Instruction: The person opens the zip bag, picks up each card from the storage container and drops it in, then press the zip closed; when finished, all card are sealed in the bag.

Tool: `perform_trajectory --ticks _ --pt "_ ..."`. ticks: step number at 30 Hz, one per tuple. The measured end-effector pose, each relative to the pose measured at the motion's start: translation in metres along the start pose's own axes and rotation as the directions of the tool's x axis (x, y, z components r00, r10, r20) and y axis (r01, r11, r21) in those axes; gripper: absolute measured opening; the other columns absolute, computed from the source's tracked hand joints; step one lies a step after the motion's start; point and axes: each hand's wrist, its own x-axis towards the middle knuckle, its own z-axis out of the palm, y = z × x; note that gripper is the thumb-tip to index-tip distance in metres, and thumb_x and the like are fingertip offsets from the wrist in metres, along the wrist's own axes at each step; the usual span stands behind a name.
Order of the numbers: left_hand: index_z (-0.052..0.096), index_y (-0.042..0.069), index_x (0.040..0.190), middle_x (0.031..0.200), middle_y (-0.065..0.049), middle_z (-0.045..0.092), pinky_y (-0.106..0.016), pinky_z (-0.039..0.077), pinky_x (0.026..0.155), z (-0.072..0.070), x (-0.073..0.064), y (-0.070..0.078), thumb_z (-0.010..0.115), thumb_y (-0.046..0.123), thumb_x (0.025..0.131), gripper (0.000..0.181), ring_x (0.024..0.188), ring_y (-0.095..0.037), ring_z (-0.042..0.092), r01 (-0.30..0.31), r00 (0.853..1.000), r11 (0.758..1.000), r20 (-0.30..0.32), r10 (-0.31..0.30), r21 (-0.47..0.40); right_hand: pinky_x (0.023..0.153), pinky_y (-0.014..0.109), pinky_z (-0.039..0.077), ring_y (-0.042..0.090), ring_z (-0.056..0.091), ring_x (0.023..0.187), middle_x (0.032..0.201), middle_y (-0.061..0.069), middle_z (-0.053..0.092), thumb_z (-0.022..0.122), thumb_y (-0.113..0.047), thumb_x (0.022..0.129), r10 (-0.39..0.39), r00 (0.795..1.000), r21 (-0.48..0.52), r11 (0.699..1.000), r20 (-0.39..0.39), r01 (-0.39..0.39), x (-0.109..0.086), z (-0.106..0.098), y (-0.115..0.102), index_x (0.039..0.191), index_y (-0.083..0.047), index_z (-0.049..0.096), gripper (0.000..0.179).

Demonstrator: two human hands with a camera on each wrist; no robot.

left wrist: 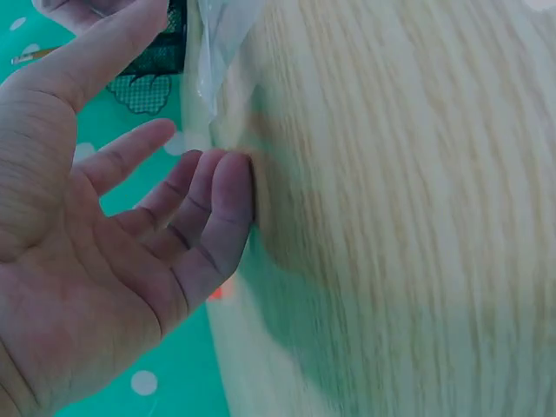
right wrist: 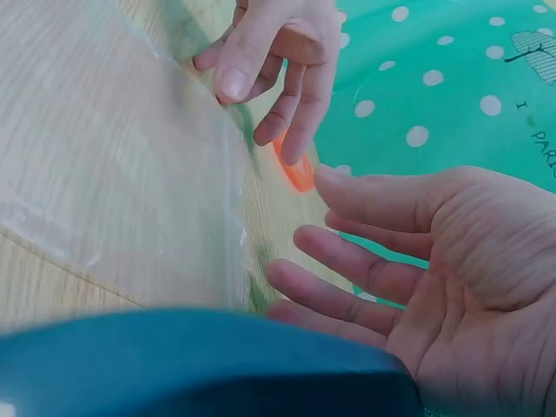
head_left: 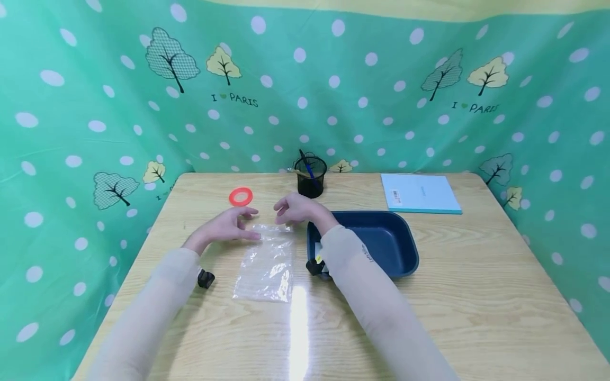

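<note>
A clear plastic zip bag (head_left: 267, 267) lies flat on the wooden table, its top edge toward the back. My left hand (head_left: 229, 225) is at the bag's upper left, fingers loosely bent and thumb near the top edge. In the left wrist view the palm of the left hand (left wrist: 113, 234) shows with nothing in it. Just beyond the bag's upper right is my right hand (head_left: 297, 208), fingers relaxed and spread. The right wrist view shows the right hand (right wrist: 408, 269) holding nothing, beside the bag (right wrist: 130, 174).
A dark blue plastic basin (head_left: 381, 238) stands right of the bag, under my right forearm. Behind are a red tape ring (head_left: 240, 190), a black mesh pen holder (head_left: 311, 185) with pens, and a light blue book (head_left: 421, 193). A green dotted curtain (head_left: 305, 95) hangs behind.
</note>
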Motion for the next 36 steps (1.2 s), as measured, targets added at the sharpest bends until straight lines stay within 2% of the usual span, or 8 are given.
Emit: perform_trajectory --ticks 4,8,11,15,19,27,33,36 --pt "0.053 0.003 0.143 0.126 -0.015 0.059 -0.036 0.049 0.071 0.003 0.003 -0.001 0.091 0.033 0.076 0.082 0.076 -0.022 0.056 -0.014 1.000 0.999 0.010 0.014 0.042 0.092 0.043 0.055 0.030 0.067 0.101 0.119 0.014 0.067 0.072 -0.007 0.093 0.041 0.998 -0.020 0.999 0.036 -0.040 0.006 0.001 -0.002 0.137 0.004 0.058 0.047" --pt "0.059 0.002 0.136 0.119 -0.013 0.061 -0.036 0.046 0.072 0.006 0.007 -0.003 0.091 0.030 0.075 0.075 0.071 -0.021 0.051 -0.019 1.000 0.997 0.007 0.018 0.078 0.088 0.041 0.056 0.027 0.067 0.095 0.112 0.010 0.066 0.075 -0.006 0.090 0.103 0.994 -0.106 0.990 0.044 -0.098 0.010 0.000 -0.002 0.131 0.000 0.064 0.043" --pt "0.063 0.003 0.131 0.122 -0.012 0.062 -0.038 0.045 0.080 0.008 0.010 -0.005 0.091 0.030 0.075 0.068 0.080 -0.022 0.052 -0.017 1.000 0.996 0.000 0.017 0.084 0.087 0.041 0.056 0.028 0.066 0.092 0.103 0.008 0.067 0.077 -0.006 0.089 0.156 0.987 -0.154 0.977 0.046 -0.147 0.011 0.000 -0.003 0.123 -0.003 0.069 0.036" --pt "0.066 0.005 0.125 0.122 -0.011 0.063 -0.043 0.043 0.092 0.010 0.011 -0.007 0.090 0.031 0.076 0.061 0.099 -0.025 0.053 -0.011 1.000 0.996 -0.005 0.012 0.087 0.086 0.041 0.055 0.027 0.066 0.089 0.094 0.007 0.068 0.078 -0.007 0.088 0.212 0.975 -0.162 0.966 0.062 -0.199 0.013 0.000 -0.002 0.115 -0.007 0.072 0.028" --pt "0.065 0.005 0.123 0.121 -0.012 0.061 -0.046 0.042 0.098 0.009 0.012 -0.007 0.089 0.030 0.077 0.057 0.106 -0.028 0.052 0.006 1.000 0.997 -0.011 -0.005 0.073 0.082 0.041 0.055 0.026 0.065 0.084 0.090 0.006 0.067 0.077 -0.007 0.088 0.220 0.973 -0.157 0.966 0.074 -0.206 0.015 0.003 -0.002 0.111 -0.009 0.073 0.024" --pt "0.063 0.006 0.123 0.117 -0.013 0.057 -0.043 0.042 0.094 0.009 0.011 -0.004 0.089 0.029 0.079 0.056 0.096 -0.026 0.051 0.024 1.000 0.999 -0.010 -0.024 0.042 0.074 0.037 0.050 0.023 0.059 0.076 0.081 0.004 0.064 0.077 -0.009 0.089 0.229 0.970 -0.163 0.963 0.080 -0.214 0.020 0.006 -0.002 0.108 -0.011 0.074 0.019" --pt "0.063 0.005 0.115 0.110 -0.011 0.059 -0.041 0.043 0.090 0.009 0.009 -0.004 0.088 0.024 0.079 0.048 0.097 -0.026 0.052 0.022 0.999 0.999 -0.028 -0.021 0.029 0.069 0.035 0.054 0.020 0.057 0.070 0.081 0.006 0.062 0.075 -0.003 0.089 0.218 0.972 -0.098 0.973 0.088 -0.210 0.020 0.011 -0.004 0.109 -0.007 0.073 0.020" --pt "0.063 0.005 0.115 0.107 -0.010 0.060 -0.040 0.044 0.091 0.009 0.007 -0.006 0.087 0.022 0.080 0.046 0.099 -0.026 0.054 0.031 0.999 0.999 -0.029 -0.031 0.016 0.064 0.032 0.053 0.018 0.056 0.066 0.078 0.006 0.062 0.075 -0.002 0.089 0.230 0.971 -0.066 0.972 0.067 -0.226 0.023 0.016 -0.003 0.105 -0.005 0.073 0.017"
